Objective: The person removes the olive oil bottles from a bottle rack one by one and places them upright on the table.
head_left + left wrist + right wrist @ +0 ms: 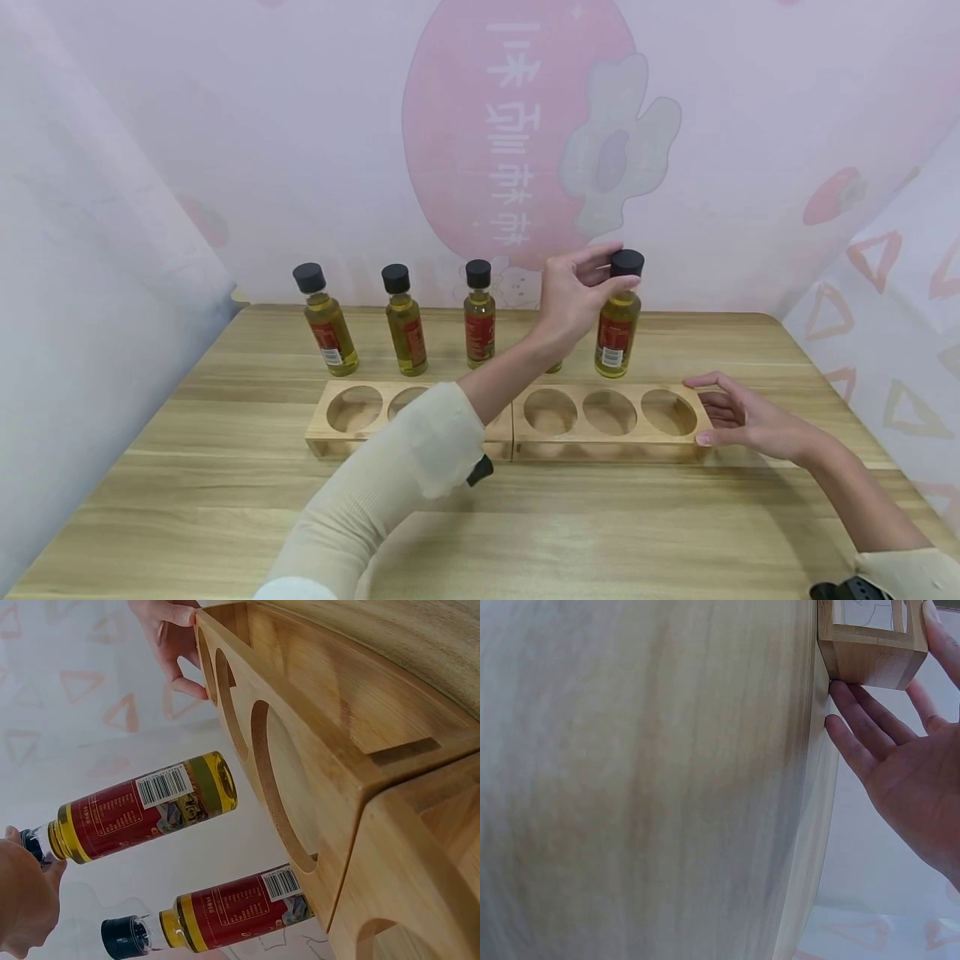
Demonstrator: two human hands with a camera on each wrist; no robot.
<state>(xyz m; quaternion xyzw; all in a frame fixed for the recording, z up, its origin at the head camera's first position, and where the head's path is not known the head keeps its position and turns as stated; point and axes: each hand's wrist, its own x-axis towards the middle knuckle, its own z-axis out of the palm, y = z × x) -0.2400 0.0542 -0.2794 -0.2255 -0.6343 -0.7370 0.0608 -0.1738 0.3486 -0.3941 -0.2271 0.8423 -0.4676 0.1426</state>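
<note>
In the head view my left hand (572, 302) pinches the black cap of the rightmost oil bottle (616, 340), which stands upright behind the wooden rack (585, 451). The left wrist view shows this oil bottle (150, 806) with its red label and barcode, thumb and fingers at its neck and cap. My right hand (757, 423) grips the rack's right end, thumb at the front corner and index finger at the back one. From the right wrist view, the other fingers of that hand (922, 772) reach along the end of the rack (874, 664).
Three more oil bottles stand in a row to the left: one (331, 333), another (407, 333) and a third (480, 325). A further bottle (554, 367) is mostly hidden behind my left hand. The rack's round holes hold no bottles where visible. A printed curtain (337, 150) hangs behind the table (600, 533).
</note>
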